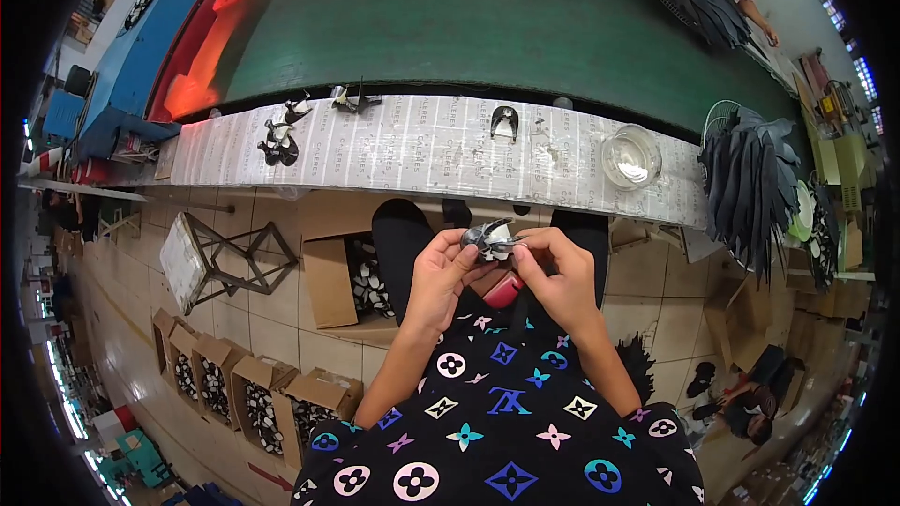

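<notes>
Over my lap, both hands grip one small curved black and white piece (490,238) that looks like a shoe heel with a dark covering. My left hand (442,272) pinches its left end between thumb and fingers. On the other end, the thumb and fingers of my right hand (560,274) close around the edge of the covering. Just below the fingers a red object (504,290) shows in part; its kind is unclear. Similar black and white pieces (279,142) lie on the left of the ledge (403,155), and a single one (504,122) stands nearer its middle.
Beyond the ledge runs a green conveyor belt (469,28), with a blue machine (155,47) glowing orange at left. A clear round bowl (630,157) sits on the ledge; dark sheets (750,178) hang at right. Cardboard boxes (328,286) and a stool (187,262) stand below.
</notes>
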`<move>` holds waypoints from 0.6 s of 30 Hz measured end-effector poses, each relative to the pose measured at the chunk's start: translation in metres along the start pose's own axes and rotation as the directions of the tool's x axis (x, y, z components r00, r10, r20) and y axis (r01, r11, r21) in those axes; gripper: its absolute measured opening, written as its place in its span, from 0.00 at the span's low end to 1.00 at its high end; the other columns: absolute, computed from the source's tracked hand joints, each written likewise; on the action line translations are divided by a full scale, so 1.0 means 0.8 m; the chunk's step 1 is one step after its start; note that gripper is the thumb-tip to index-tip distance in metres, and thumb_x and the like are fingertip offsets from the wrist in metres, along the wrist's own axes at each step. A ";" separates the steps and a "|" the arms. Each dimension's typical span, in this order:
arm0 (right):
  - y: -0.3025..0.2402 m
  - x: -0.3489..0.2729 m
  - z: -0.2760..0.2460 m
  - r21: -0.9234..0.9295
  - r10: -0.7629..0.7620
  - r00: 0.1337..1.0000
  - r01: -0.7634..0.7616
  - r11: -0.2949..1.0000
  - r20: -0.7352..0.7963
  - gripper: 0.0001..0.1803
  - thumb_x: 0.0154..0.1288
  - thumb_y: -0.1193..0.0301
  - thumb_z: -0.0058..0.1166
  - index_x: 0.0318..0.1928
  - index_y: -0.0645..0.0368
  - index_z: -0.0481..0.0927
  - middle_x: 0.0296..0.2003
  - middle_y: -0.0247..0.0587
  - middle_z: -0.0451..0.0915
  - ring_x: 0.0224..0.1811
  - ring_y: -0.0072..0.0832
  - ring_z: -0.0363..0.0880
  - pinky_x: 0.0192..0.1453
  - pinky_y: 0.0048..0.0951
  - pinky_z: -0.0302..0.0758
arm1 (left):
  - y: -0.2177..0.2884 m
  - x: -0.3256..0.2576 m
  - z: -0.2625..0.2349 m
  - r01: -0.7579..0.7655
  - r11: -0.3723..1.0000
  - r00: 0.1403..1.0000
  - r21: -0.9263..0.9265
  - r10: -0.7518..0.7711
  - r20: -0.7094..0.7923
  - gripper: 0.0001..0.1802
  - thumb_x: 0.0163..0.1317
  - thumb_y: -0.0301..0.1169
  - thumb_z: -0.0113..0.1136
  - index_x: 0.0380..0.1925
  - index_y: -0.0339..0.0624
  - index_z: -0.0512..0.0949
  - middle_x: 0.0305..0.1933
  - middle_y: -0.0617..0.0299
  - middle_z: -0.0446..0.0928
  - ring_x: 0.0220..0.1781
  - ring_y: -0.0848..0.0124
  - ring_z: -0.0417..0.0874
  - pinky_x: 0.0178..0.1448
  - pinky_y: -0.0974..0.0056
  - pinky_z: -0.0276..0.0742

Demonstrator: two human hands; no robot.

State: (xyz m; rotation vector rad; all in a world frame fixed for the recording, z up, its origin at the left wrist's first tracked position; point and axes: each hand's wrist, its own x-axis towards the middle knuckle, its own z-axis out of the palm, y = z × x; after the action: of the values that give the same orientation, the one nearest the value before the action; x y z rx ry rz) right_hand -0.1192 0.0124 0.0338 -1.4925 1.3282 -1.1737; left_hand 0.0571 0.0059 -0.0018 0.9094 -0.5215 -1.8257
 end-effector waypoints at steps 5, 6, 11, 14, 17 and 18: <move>-0.001 -0.001 -0.006 0.320 0.114 0.993 -0.104 0.942 -0.011 0.06 0.65 0.75 0.58 0.38 0.66 0.78 0.30 0.35 0.81 0.25 0.13 0.74 0.27 0.16 0.71 | 0.000 0.002 -0.003 0.019 1.000 1.000 -0.014 -0.019 -0.004 0.11 0.68 0.27 0.55 0.47 0.35 0.70 0.44 0.56 0.80 0.46 0.69 0.83 0.53 0.62 0.82; 0.001 -0.001 -0.008 0.399 0.137 0.991 -0.125 0.908 0.000 0.06 0.65 0.75 0.58 0.38 0.66 0.78 0.31 0.35 0.81 0.25 0.13 0.75 0.28 0.16 0.71 | 0.000 0.001 -0.004 0.022 1.000 1.000 0.002 -0.022 -0.016 0.11 0.68 0.27 0.55 0.47 0.35 0.70 0.44 0.56 0.80 0.46 0.69 0.83 0.54 0.61 0.82; 0.001 0.000 -0.017 0.227 0.095 0.995 -0.086 0.970 -0.028 0.05 0.66 0.77 0.55 0.36 0.67 0.76 0.36 0.39 0.81 0.27 0.15 0.74 0.29 0.17 0.70 | -0.005 0.002 -0.006 0.020 1.000 1.000 0.001 -0.020 -0.016 0.11 0.68 0.27 0.55 0.47 0.35 0.70 0.44 0.56 0.79 0.47 0.69 0.82 0.54 0.61 0.81; -0.003 0.005 -0.015 -0.090 -0.048 0.998 0.045 0.995 -0.027 0.05 0.63 0.77 0.57 0.36 0.66 0.76 0.34 0.38 0.81 0.24 0.16 0.74 0.27 0.18 0.70 | -0.006 0.001 -0.006 0.009 1.000 0.999 0.016 -0.008 -0.032 0.12 0.67 0.27 0.56 0.47 0.35 0.70 0.45 0.57 0.79 0.47 0.70 0.82 0.54 0.63 0.81; -0.013 0.010 -0.013 -0.222 -0.131 0.991 0.131 0.966 0.017 0.06 0.60 0.77 0.59 0.36 0.66 0.77 0.33 0.39 0.80 0.22 0.21 0.76 0.26 0.21 0.72 | -0.007 0.001 -0.008 0.008 0.997 0.999 0.074 -0.005 -0.041 0.11 0.67 0.27 0.55 0.47 0.36 0.70 0.45 0.56 0.80 0.48 0.69 0.82 0.55 0.59 0.81; -0.014 0.010 -0.011 -0.247 -0.163 0.986 0.168 0.954 0.041 0.06 0.59 0.78 0.59 0.36 0.66 0.77 0.33 0.41 0.80 0.22 0.24 0.77 0.26 0.23 0.73 | -0.008 0.001 -0.009 0.001 0.997 0.999 0.079 0.002 -0.036 0.11 0.67 0.27 0.56 0.47 0.36 0.70 0.45 0.57 0.80 0.48 0.69 0.82 0.54 0.60 0.81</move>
State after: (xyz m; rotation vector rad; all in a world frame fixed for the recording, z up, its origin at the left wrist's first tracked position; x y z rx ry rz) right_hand -0.1251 0.0057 0.0478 -1.8219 1.3988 -1.1225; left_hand 0.0585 0.0080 -0.0109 0.9938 -0.5747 -1.7951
